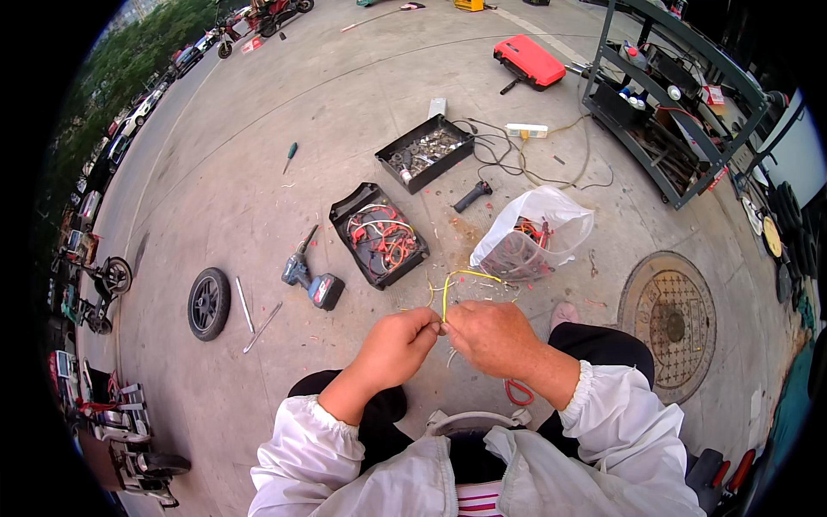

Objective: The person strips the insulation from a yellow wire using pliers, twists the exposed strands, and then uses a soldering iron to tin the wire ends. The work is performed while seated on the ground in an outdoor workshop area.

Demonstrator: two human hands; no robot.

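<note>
Outdoors, pale concrete ground spreads around me on every side. Toward half past one from my hands, well apart, stands a dark metal shelf cart loaded with tools and containers. A round manhole cover lies at three o'clock, beside my knee. Far off, between twelve and one, a red case rests on the ground. Near me at eleven o'clock sits a black tray of tangled red, white and orange wires; beyond it, at twelve, a black bin holds small metal parts. A white plastic bag, its mouth gaping and more wires inside, sits between one and two. At nine o'clock a small wheel lies flat, and at ten a cordless drill rests on its side. My left hand and right hand meet in front of me, fingers curled closed, tips pinched together on a yellow wire; the exact grip is hidden. Off between ten and eleven lies a green-handled screwdriver. Thinnest of all, the wire rises from my fingertips toward twelve, then bends over toward one o'clock, near the bag.
</note>
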